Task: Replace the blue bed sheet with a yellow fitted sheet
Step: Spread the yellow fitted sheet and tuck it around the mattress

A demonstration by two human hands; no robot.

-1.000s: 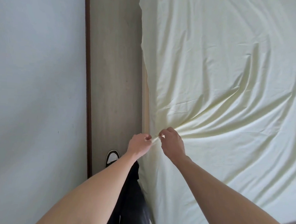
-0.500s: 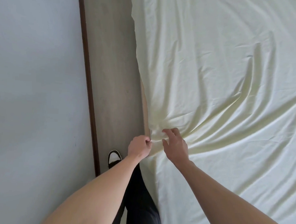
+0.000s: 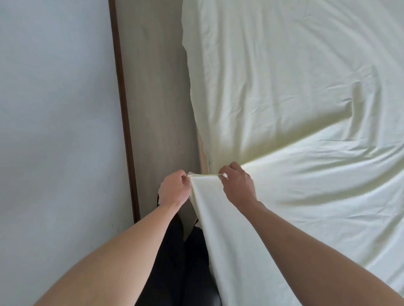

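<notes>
Sheet: I see the yellow sheet spread over the bed, wrinkled, with folds fanning out from the bed's left edge where my hands are.
Left hand: my left hand is curled, pinching the sheet's hem just off the bed's left edge.
Right hand: my right hand is curled too, gripping the same hem right at the edge; the hem runs taut between both hands.
Lifted part: a flap of sheet hangs from the hem down toward my legs.
Floor: a wooden floor strip lies between bed and wall.
Legs: dark trousers stand beside the bed.
</notes>
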